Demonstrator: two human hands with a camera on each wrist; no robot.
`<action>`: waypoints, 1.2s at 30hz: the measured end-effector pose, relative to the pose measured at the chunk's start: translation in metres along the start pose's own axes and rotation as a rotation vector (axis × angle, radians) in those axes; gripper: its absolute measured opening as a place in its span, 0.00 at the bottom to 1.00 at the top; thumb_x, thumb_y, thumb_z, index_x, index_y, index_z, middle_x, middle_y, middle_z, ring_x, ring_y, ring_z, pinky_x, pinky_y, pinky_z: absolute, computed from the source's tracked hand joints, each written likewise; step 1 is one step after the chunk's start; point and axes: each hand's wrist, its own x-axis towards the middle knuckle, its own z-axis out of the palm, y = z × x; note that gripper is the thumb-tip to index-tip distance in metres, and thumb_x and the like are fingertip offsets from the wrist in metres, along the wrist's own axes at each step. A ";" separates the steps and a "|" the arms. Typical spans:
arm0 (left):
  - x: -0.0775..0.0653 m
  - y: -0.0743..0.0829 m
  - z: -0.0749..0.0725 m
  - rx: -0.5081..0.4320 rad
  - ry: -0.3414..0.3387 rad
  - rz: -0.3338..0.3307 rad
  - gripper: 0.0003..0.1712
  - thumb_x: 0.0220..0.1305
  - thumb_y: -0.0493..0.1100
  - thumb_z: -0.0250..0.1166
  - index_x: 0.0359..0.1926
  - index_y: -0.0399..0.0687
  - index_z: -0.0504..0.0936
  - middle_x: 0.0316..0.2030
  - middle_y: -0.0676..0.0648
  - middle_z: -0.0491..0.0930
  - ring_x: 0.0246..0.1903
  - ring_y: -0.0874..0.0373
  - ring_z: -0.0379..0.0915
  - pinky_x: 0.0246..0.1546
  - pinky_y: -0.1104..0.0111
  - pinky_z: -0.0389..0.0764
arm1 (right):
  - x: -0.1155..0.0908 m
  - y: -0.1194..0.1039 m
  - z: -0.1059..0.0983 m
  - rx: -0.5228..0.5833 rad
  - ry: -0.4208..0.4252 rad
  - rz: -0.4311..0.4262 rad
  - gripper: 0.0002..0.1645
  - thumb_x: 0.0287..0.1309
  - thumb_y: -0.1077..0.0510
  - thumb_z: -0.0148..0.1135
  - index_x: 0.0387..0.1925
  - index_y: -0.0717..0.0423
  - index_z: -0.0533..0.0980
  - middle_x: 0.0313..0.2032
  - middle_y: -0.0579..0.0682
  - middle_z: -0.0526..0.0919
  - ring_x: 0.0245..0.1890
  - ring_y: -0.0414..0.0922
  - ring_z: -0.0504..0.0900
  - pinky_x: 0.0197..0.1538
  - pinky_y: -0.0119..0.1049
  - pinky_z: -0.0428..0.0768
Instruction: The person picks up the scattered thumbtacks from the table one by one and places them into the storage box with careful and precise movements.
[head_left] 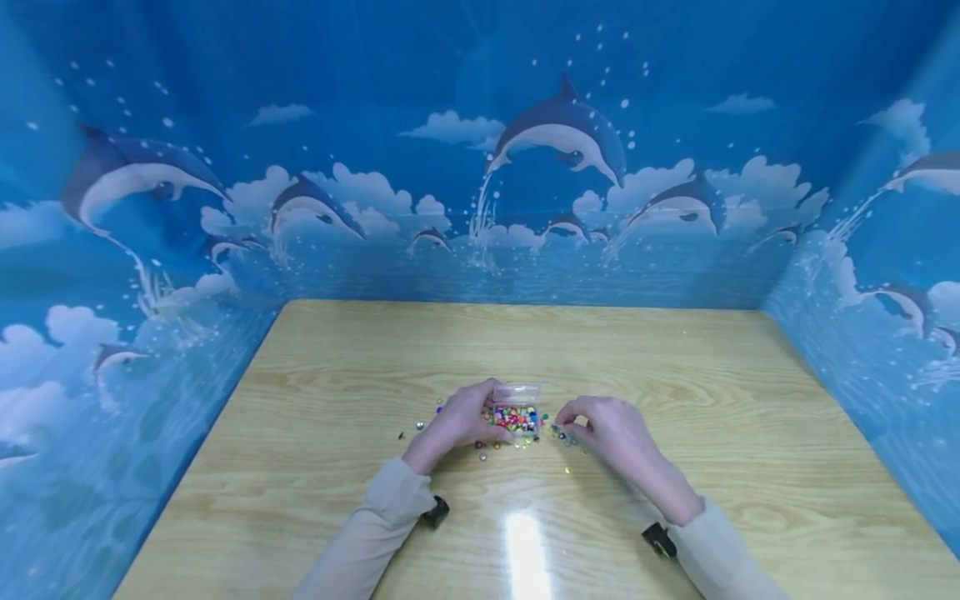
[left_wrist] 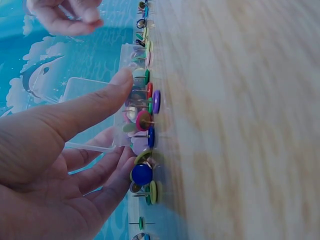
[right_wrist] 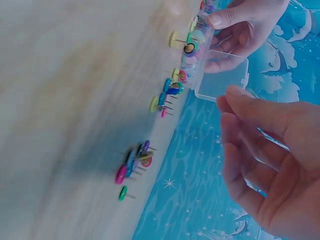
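1. Thumbtacks (head_left: 517, 419) fill a clear box (right_wrist: 199, 79) about midway between the surface's (head_left: 360, 367) left and right edges; more tacks (right_wrist: 121, 174) lie loose around it.
2. The box's lid (head_left: 517, 391) opens toward the far edge, leaving the top accessible.
3. The left hand (head_left: 467, 415) grips the box's left end, probably to steady it.
4. The right hand (head_left: 611, 429) hovers by loose tacks, thumb near forefinger; whether it pinches one, I cannot tell.
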 end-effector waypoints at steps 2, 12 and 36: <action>0.000 0.000 0.000 0.006 0.001 0.000 0.42 0.44 0.48 0.83 0.61 0.50 0.76 0.46 0.47 0.82 0.41 0.54 0.77 0.46 0.59 0.82 | -0.005 0.001 0.000 -0.006 -0.037 -0.013 0.09 0.50 0.62 0.77 0.33 0.46 0.87 0.33 0.43 0.89 0.26 0.35 0.83 0.29 0.27 0.79; 0.000 0.000 0.000 0.019 0.009 0.003 0.41 0.44 0.48 0.83 0.60 0.50 0.76 0.44 0.48 0.81 0.40 0.55 0.76 0.45 0.59 0.82 | -0.018 0.005 0.007 0.061 -0.242 -0.072 0.10 0.46 0.58 0.79 0.33 0.44 0.86 0.31 0.38 0.88 0.30 0.33 0.83 0.35 0.29 0.83; 0.000 0.001 -0.002 0.022 -0.003 0.000 0.41 0.44 0.48 0.83 0.60 0.49 0.76 0.44 0.47 0.81 0.39 0.54 0.75 0.43 0.60 0.81 | -0.008 0.004 0.015 0.013 -0.062 -0.069 0.09 0.50 0.62 0.77 0.31 0.47 0.85 0.29 0.42 0.88 0.24 0.33 0.80 0.28 0.22 0.76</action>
